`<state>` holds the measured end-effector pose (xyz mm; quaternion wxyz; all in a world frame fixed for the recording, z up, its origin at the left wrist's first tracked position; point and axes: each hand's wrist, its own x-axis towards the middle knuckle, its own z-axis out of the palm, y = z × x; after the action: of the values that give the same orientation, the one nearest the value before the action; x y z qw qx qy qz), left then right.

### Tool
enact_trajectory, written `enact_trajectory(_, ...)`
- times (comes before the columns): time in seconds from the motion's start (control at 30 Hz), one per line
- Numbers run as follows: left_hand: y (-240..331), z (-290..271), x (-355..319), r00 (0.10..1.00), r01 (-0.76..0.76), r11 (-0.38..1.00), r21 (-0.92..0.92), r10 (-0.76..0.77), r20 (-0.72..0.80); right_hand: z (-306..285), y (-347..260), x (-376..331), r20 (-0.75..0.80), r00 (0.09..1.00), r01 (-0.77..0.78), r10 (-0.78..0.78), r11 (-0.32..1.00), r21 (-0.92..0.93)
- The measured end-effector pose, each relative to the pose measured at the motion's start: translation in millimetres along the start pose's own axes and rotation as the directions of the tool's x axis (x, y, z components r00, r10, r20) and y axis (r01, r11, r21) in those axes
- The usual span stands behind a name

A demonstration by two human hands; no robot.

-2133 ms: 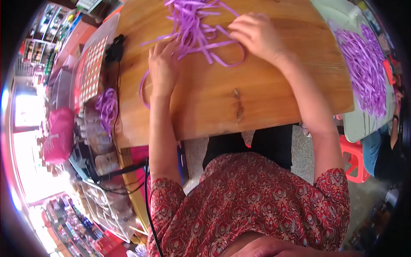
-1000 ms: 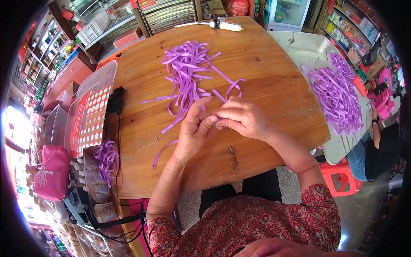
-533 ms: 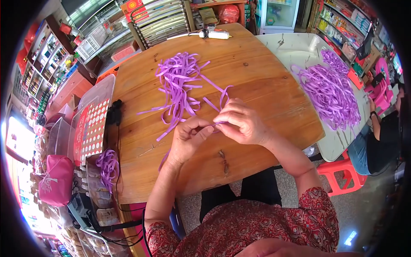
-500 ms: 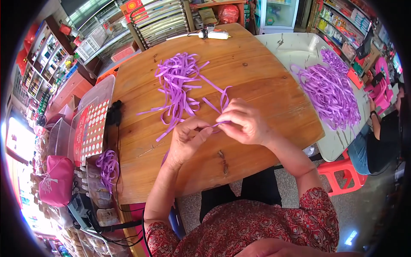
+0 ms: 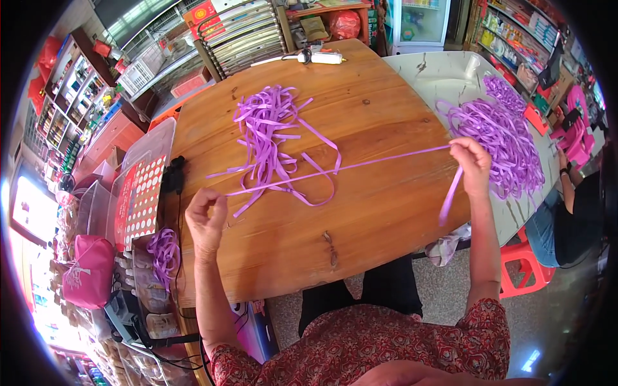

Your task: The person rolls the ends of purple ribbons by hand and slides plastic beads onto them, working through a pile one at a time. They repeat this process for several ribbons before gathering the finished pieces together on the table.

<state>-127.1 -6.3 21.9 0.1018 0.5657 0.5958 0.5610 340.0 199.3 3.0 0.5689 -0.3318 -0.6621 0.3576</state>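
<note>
A purple ribbon point(image 5: 380, 159) is stretched between my two hands above the wooden table point(image 5: 386, 225). At its left end, near the table's left edge, my left hand point(image 5: 207, 219) is closed on it. My right hand point(image 5: 473, 164) pinches the ribbon at the table's right edge, and a loose tail of it hangs below the fingers. Beyond the taut ribbon, a tangled pile of purple ribbons point(image 5: 265, 125) lies on the tabletop, with a few strands trailing under it toward me.
A large heap of purple ribbons point(image 5: 499, 148) covers much of the white side table point(image 5: 425, 71). At left stand a dotted red box point(image 5: 138, 199), a purple bundle point(image 5: 164, 254) and a pink pouch point(image 5: 88, 270). A white power strip point(image 5: 322, 58) lies at the far edge. A person point(image 5: 576, 212) sits at right.
My hands were close together at the table's middle, pinching the ribbon. They have moved far apart, left and right, and the ribbon is now drawn straight between them.
</note>
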Motion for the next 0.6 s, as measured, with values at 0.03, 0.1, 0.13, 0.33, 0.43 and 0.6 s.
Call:
enact_trajectory(0.03, -3.3, -4.9, -0.3, 0.995, 0.09, 0.994, -0.058, -0.093, -0.043, -9.3, 9.9, 1.0, -0.061, 0.997, -0.042, 0.043, 0.999, 0.015)
enact_trajectory(0.1, -10.7, -14.7, -2.4, 0.982, 0.157, 0.982, -0.105, -0.166, -0.088, -21.9, 20.8, -0.3, -0.088, 0.994, -0.063, 0.065, 0.998, 0.03)
enact_trajectory(0.13, -13.1, -15.6, -1.8, 0.982, 0.157, 0.982, -0.103, -0.166, -0.087, -26.6, 25.3, -0.3, -0.115, 0.99, -0.08, 0.085, 0.996, 0.044)
enact_trajectory(0.33, -10.1, -27.1, -4.7, 0.966, 0.155, 0.985, -0.078, -0.168, -0.195, -45.6, 29.0, -6.3, -0.144, 0.981, -0.128, 0.133, 0.991, 0.044)
enact_trajectory(0.43, -31.5, -55.3, -13.3, 0.925, 0.189, 0.967, -0.17, -0.234, -0.299, -65.7, 33.6, -9.8, -0.186, 0.976, -0.107, 0.115, 0.993, 0.053)
enact_trajectory(0.6, -33.7, -55.2, -24.8, 0.902, 0.219, 0.946, -0.238, -0.289, -0.32, -74.6, 36.2, -22.3, -0.223, 0.966, -0.114, 0.134, 0.989, 0.098)
